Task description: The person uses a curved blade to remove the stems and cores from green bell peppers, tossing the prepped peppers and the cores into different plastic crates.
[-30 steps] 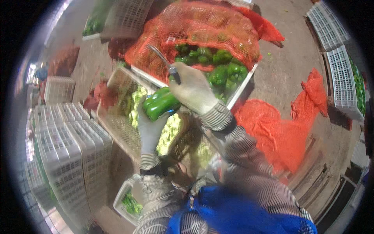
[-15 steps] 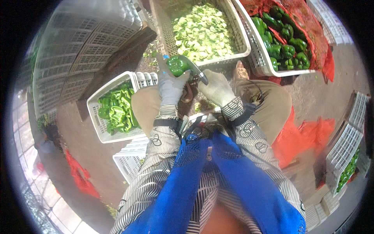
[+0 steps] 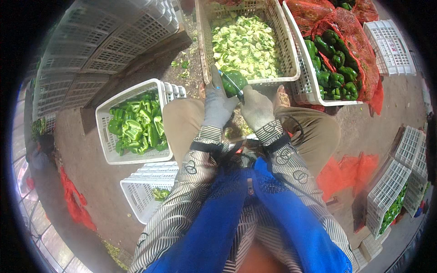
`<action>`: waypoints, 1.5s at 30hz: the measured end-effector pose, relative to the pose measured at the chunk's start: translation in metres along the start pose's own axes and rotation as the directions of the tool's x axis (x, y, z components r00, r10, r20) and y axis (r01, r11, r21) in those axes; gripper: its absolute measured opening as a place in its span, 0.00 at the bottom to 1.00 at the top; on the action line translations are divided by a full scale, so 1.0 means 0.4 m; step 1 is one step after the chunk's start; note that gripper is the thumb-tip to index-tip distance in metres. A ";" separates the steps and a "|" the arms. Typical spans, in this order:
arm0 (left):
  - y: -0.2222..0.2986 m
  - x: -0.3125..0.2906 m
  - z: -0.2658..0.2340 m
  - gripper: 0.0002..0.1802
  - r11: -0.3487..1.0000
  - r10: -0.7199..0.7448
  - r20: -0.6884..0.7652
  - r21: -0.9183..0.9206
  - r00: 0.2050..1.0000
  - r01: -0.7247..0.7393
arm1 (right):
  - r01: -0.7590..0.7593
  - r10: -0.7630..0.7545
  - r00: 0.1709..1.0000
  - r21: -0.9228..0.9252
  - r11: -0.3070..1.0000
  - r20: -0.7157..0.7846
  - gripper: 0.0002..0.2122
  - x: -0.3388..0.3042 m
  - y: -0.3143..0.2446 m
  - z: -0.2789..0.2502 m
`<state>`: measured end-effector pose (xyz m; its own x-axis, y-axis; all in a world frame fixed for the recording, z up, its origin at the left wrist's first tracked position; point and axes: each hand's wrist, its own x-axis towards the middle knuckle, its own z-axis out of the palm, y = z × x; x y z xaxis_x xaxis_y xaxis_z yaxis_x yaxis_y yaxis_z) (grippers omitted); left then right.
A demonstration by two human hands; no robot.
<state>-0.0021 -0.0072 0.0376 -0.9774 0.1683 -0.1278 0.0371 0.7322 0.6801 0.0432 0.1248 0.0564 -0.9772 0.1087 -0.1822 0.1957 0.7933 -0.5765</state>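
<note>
My left hand (image 3: 217, 108), in a grey glove, grips a whole green bell pepper (image 3: 236, 78) above the gap between my knees. In a pale glove, my right hand (image 3: 256, 108) is closed around the handle of a knife (image 3: 233, 83). Its blade lies slantwise across the pepper; whether it has cut in, I cannot tell. Just beyond my hands is a white crate (image 3: 205, 41) with pale green pepper cores (image 3: 246, 45). Cut, hollow pepper pieces (image 3: 136, 127) fill a white crate (image 3: 105, 136) to my left.
At the far right, a white crate (image 3: 298, 59) holds whole green peppers (image 3: 339, 68) in a red mesh bag (image 3: 364, 59). Crates (image 3: 95, 50) are stacked at far left. Another crate (image 3: 136, 195) stands by my left arm. Red netting (image 3: 348, 173) lies on the floor at right.
The knife blade has shifted from curving around the pepper's right side to lying across it. Both hands have come closer together, still holding knife and pepper. The whole view has shifted slightly.
</note>
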 end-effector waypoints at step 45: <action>-0.011 0.089 -0.021 0.57 0.960 0.191 0.092 0.189 0.977 -0.205 | -0.103 0.098 0.989 0.037 0.994 0.110 0.10 0.038 0.094 0.111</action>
<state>-0.0387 -0.0100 0.0362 -0.9291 0.3648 -0.0615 0.2756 0.7934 0.5428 0.0391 0.1296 -0.0034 -0.9384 0.1196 -0.3240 0.2979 0.7552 -0.5838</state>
